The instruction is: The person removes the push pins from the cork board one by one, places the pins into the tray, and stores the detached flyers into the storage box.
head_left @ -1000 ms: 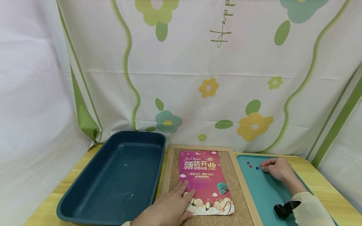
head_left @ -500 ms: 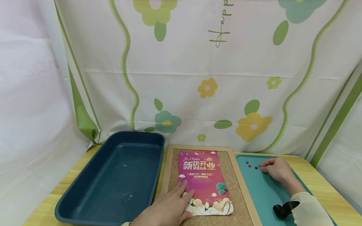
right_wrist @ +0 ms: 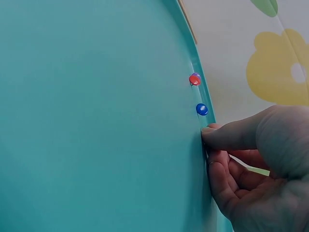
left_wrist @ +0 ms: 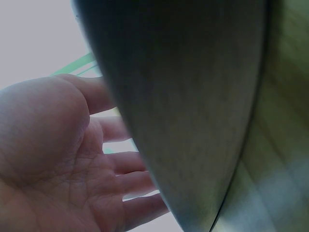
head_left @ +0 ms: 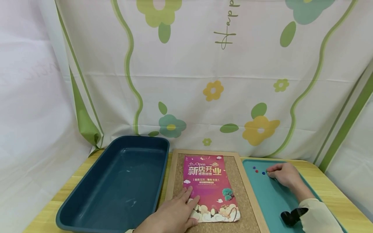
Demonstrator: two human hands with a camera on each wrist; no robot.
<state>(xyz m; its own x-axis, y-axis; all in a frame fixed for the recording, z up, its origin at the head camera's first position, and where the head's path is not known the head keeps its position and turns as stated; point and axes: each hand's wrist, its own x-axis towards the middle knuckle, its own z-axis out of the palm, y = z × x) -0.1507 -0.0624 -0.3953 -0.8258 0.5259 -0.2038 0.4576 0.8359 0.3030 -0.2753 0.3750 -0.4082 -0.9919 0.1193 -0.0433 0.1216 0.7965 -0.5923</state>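
My left hand (head_left: 176,208) lies with its fingers spread over the lower left of a pink and purple poster (head_left: 208,179), pressing it to a wood-framed cork board (head_left: 244,207). In the left wrist view the palm (left_wrist: 43,130) shows beside the board's dark edge. On the right, my right hand (head_left: 287,174) reaches down to a teal tray (head_left: 271,197), thumb and fingertips together at its surface. I cannot tell whether something small is between them. Close beside them sit a blue thumbtack (right_wrist: 202,109), a red thumbtack (right_wrist: 195,79) and a purple thumbtack (head_left: 254,167).
A deep dark-blue basin (head_left: 116,184) stands left of the board on the wooden table (head_left: 346,191). Behind everything hangs a white curtain (head_left: 186,97) printed with flowers. The black wrist camera (head_left: 291,217) on the right sleeve hangs over the tray.
The head view has drifted very slightly. Both hands stay where they were, the left on the poster and the right at the tray near the tacks.
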